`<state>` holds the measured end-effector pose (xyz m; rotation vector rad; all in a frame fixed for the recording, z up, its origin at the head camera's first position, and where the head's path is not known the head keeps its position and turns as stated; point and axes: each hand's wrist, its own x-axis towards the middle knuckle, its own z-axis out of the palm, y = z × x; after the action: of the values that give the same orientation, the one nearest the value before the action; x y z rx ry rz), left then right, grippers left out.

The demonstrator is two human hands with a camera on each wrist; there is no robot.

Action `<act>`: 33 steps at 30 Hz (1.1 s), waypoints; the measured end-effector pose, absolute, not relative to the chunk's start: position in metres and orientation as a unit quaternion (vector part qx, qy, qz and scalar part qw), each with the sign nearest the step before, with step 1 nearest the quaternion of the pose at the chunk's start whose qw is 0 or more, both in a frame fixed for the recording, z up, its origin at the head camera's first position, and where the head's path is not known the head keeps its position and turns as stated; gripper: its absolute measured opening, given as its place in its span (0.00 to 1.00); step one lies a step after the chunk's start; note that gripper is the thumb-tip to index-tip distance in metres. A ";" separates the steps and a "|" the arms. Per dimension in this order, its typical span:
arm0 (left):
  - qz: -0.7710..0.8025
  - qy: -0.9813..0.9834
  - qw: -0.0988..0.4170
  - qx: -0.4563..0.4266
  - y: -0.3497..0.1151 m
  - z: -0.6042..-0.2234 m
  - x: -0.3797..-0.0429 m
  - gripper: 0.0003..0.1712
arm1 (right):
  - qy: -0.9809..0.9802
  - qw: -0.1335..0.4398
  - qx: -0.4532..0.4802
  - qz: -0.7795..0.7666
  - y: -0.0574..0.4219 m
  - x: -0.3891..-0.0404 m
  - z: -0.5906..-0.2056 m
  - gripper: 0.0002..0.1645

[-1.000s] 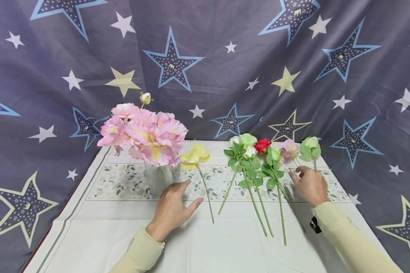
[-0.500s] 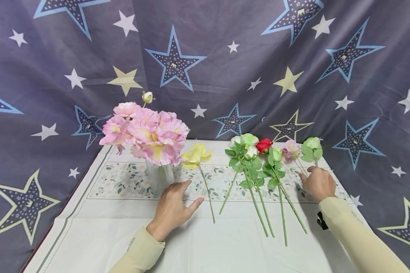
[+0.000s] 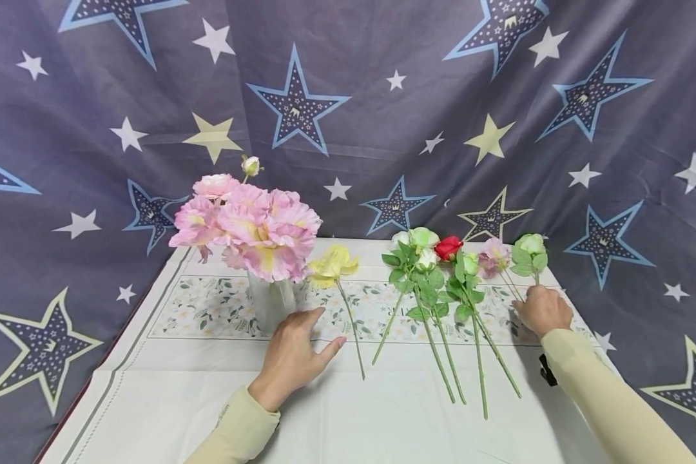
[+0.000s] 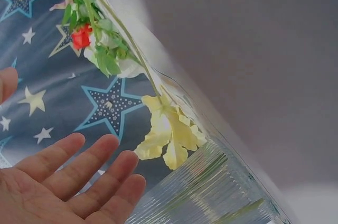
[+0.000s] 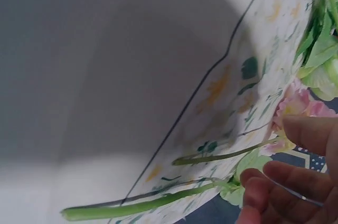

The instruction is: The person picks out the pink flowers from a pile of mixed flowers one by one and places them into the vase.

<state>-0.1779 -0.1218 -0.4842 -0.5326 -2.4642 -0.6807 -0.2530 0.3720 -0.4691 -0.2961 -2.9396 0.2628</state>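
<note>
In the head view my left hand (image 3: 292,357) lies by the clear ribbed vase (image 3: 269,303), fingers straight and thumb spread. The vase holds large pink flowers (image 3: 261,225). Just right of that hand is a yellow flower (image 3: 332,265) on a thin stem. My right hand (image 3: 544,311) is low over the table at the stems of a pale green rose (image 3: 530,245) and a pink-purple flower (image 3: 494,256). In the right wrist view its thumb and loosely bent fingers (image 5: 266,187) stand apart, close to the green stem (image 5: 142,203); no grip shows.
Several stems lie mid-table: white and green roses (image 3: 422,238) and a red rose (image 3: 448,247). A floral printed band (image 3: 203,309) crosses the white tablecloth (image 3: 336,419). A star-patterned curtain (image 3: 348,148) hangs behind the table.
My right hand has moved right and slightly away from me, from beside the pink-purple flower's stem toward the pale green rose's stem. The left hand has stayed in place.
</note>
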 end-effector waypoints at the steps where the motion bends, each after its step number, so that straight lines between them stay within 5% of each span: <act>1: -0.251 -0.911 0.262 -0.197 -0.122 -0.484 -0.178 0.39 | -0.988 0.079 -0.100 0.085 0.373 -0.254 -0.470 0.21; 15: -0.254 -0.908 0.269 -0.198 -0.120 -0.487 -0.178 0.38 | -0.988 -0.004 -0.131 0.079 0.385 -0.259 -0.482 0.19; 33: -0.250 -0.909 0.269 -0.197 -0.121 -0.487 -0.178 0.38 | -0.989 0.039 -0.117 0.076 0.376 -0.259 -0.488 0.13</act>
<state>-0.1776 -0.1210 -0.4871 -0.5306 -2.4518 -0.6751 -0.2593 0.3763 -0.4876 -0.3585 -3.0345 0.2323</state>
